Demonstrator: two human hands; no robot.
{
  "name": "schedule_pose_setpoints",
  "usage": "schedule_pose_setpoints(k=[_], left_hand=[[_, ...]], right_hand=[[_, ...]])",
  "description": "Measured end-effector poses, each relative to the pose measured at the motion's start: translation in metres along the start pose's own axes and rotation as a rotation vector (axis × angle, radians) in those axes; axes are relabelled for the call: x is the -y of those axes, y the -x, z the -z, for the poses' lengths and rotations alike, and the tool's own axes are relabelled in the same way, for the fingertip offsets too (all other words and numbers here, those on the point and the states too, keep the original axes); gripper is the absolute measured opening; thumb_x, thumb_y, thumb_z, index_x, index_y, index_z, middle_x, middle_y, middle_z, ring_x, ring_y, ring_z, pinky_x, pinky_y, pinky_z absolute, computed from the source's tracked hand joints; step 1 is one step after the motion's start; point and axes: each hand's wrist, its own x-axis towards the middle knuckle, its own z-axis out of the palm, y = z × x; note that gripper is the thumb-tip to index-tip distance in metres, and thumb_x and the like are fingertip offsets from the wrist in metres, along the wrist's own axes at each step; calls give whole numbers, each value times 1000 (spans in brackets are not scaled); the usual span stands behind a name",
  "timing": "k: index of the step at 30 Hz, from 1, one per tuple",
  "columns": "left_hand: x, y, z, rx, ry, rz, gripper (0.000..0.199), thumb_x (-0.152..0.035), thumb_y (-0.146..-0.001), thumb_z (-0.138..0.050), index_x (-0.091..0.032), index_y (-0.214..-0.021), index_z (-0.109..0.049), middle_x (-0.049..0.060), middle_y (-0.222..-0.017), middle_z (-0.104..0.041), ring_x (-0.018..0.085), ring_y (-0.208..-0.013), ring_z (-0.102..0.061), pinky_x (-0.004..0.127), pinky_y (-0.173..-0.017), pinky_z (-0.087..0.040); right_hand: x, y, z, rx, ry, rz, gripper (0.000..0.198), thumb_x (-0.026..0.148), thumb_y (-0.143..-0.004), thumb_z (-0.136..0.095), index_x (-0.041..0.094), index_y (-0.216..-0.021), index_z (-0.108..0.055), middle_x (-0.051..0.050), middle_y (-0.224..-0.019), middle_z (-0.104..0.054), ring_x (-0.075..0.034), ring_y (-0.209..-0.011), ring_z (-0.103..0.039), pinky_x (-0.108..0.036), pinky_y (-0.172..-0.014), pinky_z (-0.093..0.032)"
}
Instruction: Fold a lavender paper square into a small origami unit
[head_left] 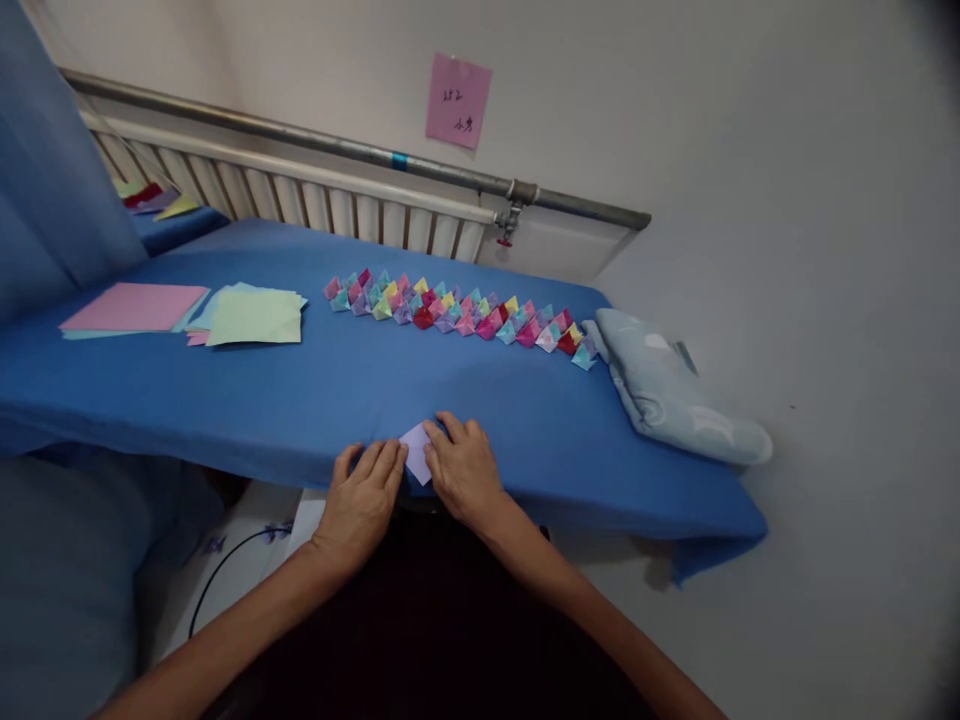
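Note:
A small piece of lilac origami paper [417, 456], folded to a pointed shape, lies at the front edge of the blue-covered surface. My left hand [365, 500] is on its left side, fingers held together with the tips at the paper's edge. From the right, my right hand [466, 468] grips the paper with its thumb and fingers, covering that side. Beyond both hands stretches a long band of small folded paper pieces [457, 308] in pink, teal, lilac, yellow and red.
Pink paper sheets [135, 306] and pale green sheets [255, 316] are stacked at the left. A folded light-blue blanket [667, 385] lies at the right end. Behind the blue cloth [300, 400] stand a radiator [337, 212] and a metal pipe [300, 132]. A pink note [458, 100] is on the wall.

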Motion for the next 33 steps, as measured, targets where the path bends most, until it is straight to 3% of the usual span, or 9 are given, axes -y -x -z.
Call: schedule_pose_setpoints(k=[4,8,10,13,16,19,24,28,33], left_hand=[[7,-13,11,47,37,-27,38,0,-82,-40,-16,-109,-63,13,-113,-66,27,-98,-59,47,-91,-38],[26,-48,19,264,190,-39,23,-10,-86,-43,-16,-83,-66,11,-88,-66,25,-82,-60,46,-82,-42],[35,-70,18,379,297,-50,20,-17,-87,-45,-16,-82,-65,10,-87,-65,24,-86,-60,40,-80,-44],[44,-102,13,464,373,-96,18,-16,-80,-55,-16,-96,-64,6,-96,-65,19,-90,-60,30,-80,-46],[47,-124,13,575,426,-129,30,-13,-73,-60,-18,-103,-63,4,-99,-65,17,-89,-61,25,-79,-45],[47,-137,15,699,463,-135,36,-14,-65,-65,-20,-101,-66,1,-98,-65,16,-87,-61,22,-73,-44],[43,-153,14,866,516,-20,27,-17,-52,-73,-19,-78,-67,-2,-69,-64,17,-67,-58,23,-57,-39],[47,-154,11,878,634,112,18,-13,-45,-72,-19,-54,-58,-7,-45,-49,14,-52,-50,23,-52,-34],[62,-123,17,726,961,331,22,-31,-56,-68,-20,-61,-50,-7,-51,-52,12,-50,-51,22,-50,-40]], right_hand=[[0,-2,1,-8,-15,-1,32,30,-94,-45,21,-119,-62,-9,-126,-57,-25,-95,-53,-40,-84,-42],[0,-6,0,-16,-49,-38,29,32,-93,-49,22,-114,-65,-10,-123,-59,-25,-95,-55,-40,-86,-43],[-1,-6,0,-17,-80,-44,28,29,-91,-50,21,-114,-65,-11,-125,-58,-25,-98,-55,-41,-87,-43],[-3,-5,-2,-39,-163,-85,30,24,-86,-55,18,-115,-63,-13,-127,-56,-26,-104,-54,-43,-91,-43],[-6,-4,-5,-113,-332,-166,39,21,-77,-63,15,-115,-60,-14,-126,-53,-26,-110,-52,-43,-94,-44],[-12,-1,-8,-215,-584,-254,39,17,-72,-63,18,-110,-59,-12,-126,-51,-21,-102,-56,-35,-84,-49],[-19,2,-4,-342,-890,-395,32,21,-70,-62,22,-102,-59,-8,-124,-52,-15,-81,-56,-30,-67,-50],[-22,3,-1,-386,-1091,-444,30,26,-69,-65,22,-98,-59,-8,-121,-54,-15,-82,-56,-29,-70,-49],[-25,9,4,-411,-1411,-610,32,35,-70,-67,22,-99,-60,-4,-102,-64,-16,-85,-58,-29,-74,-46]])
